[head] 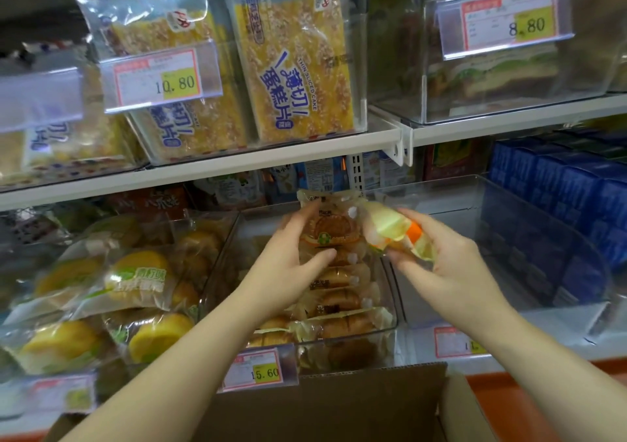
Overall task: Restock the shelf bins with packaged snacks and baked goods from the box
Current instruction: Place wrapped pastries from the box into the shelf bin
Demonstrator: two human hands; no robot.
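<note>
Cardboard box [339, 404] gapes open nearest me while my left hand [298, 255] grips the rearmost bun pack [334, 227] upright in the middle clear bin [393, 319] and my right hand [451, 268] pinches a yellow-and-orange pack [397, 233] just beside it, which I reckon must slot in behind next.

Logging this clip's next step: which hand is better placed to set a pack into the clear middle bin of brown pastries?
Left, probably. The left hand grips a clear-wrapped brown pastry pack above the clear middle bin; the right hand holds a yellow-and-orange pack off toward the neighbouring bin.
</note>
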